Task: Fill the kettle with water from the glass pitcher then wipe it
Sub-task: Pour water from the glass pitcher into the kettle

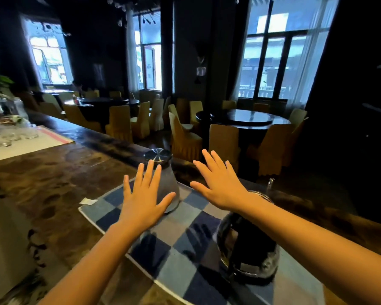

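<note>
Two vessels share the checked blue cloth (185, 249) on the wooden counter (53, 183). The kettle (251, 256), dark and rounded, stands low and right of centre in the frame. The glass pitcher (169, 183), conical under a steel lid (157, 155), sits at the middle of the frame near the cloth's far edge. They stand apart with bare cloth between them; it probably lies there to catch spills and may serve for the wipe.

Both hands are flat and spread, palms down, holding nothing. The left hand (144, 199) lies in front of the pitcher and overlaps its lower body in the view; whether it touches the glass I cannot tell. The right hand (220, 183) hovers right of the pitcher, its forearm passing over the kettle's top. Nothing is gripped and the lid is on, so by my reading pouring has not begun.

A paper scrap (87, 201) lies just off the cloth's left corner. Drinking glasses (13, 136) stand on a white cloth (31, 144) at the left edge of the frame, well clear. Beyond the counter are covered chairs (186, 139) and a round table (249, 117). Nothing blocks either vessel.
</note>
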